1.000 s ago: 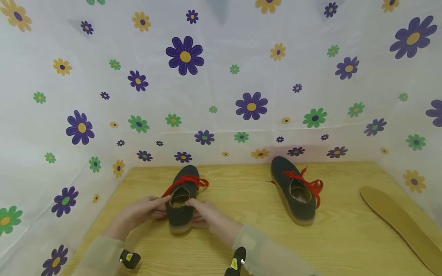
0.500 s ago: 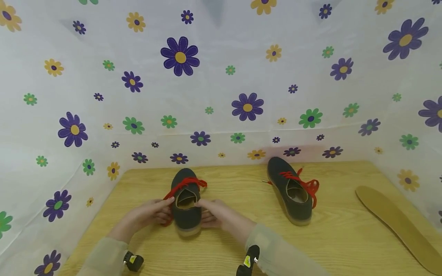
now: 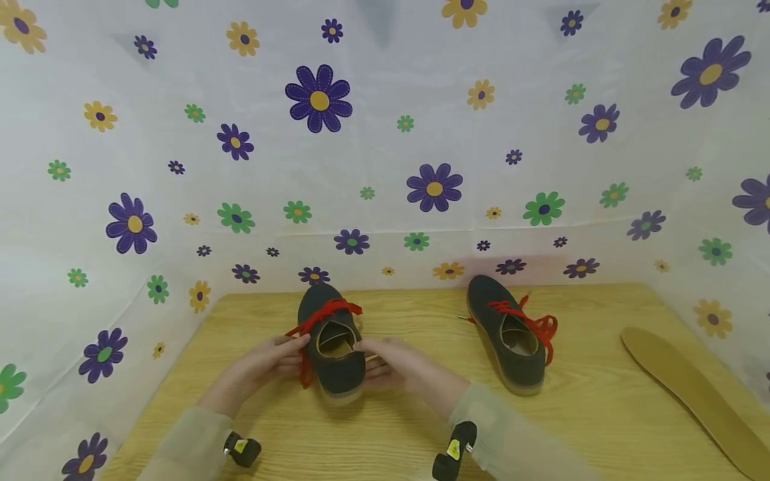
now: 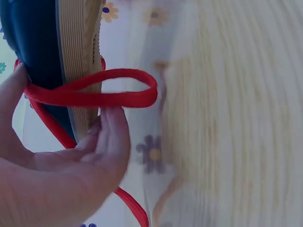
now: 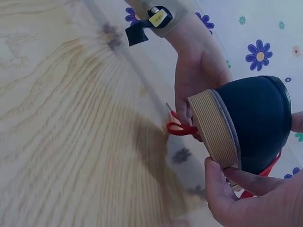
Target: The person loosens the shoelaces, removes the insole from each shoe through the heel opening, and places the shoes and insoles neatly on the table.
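Both hands hold a dark blue lace-up shoe, its toe pointing away and its opening facing me. On its left side my left hand grips it, thumb on the upper and fingers at the ribbed sole. Across from it my right hand grips the other side, its thumb at the collar. In the right wrist view, the heel is raised above the table, with the fingers of my right hand at the sole edge. A red lace loops loosely over my left fingers.
A matching shoe with red laces stands on the wooden table to the right. Farther right lies a tan insole. A flower-printed white sheet walls the back and sides.
Both hands have carried the shoe to the right and raised it off the table. The other shoe and the insole stay in place; the head view has shifted slightly.
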The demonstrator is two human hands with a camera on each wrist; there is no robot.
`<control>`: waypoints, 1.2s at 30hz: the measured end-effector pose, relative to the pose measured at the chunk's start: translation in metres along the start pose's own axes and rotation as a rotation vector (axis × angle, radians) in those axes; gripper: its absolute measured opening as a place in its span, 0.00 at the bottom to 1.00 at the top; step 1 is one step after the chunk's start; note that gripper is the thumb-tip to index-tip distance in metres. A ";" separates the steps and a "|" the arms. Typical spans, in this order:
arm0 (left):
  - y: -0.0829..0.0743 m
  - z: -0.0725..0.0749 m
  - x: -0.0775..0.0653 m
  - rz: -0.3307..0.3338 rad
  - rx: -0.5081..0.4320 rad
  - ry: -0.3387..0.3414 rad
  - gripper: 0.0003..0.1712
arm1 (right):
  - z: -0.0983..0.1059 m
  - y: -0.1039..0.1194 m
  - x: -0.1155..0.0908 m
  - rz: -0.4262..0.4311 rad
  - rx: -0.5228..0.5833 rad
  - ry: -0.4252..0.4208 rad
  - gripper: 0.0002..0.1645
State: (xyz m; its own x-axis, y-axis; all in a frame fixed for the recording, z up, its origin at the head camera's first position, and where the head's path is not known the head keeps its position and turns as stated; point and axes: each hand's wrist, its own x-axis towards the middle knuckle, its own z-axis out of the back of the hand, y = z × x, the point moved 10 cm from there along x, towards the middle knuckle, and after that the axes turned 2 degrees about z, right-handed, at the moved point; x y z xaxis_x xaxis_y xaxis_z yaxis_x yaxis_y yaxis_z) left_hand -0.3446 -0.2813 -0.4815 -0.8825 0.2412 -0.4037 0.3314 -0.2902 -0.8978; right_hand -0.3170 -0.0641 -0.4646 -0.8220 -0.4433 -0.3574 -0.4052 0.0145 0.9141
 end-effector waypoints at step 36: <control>0.002 -0.040 -0.010 -0.054 -0.221 0.104 0.39 | 0.075 0.013 -0.059 0.052 -0.257 0.110 0.07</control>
State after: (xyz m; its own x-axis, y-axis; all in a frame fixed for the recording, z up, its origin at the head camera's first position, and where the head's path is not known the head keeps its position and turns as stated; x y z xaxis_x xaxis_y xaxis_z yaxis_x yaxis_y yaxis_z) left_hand -0.3215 -0.2470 -0.4866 -0.8656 0.3478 -0.3602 0.3601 -0.0675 -0.9305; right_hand -0.3039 0.0291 -0.4464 -0.7851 -0.5424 -0.2990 -0.2375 -0.1821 0.9542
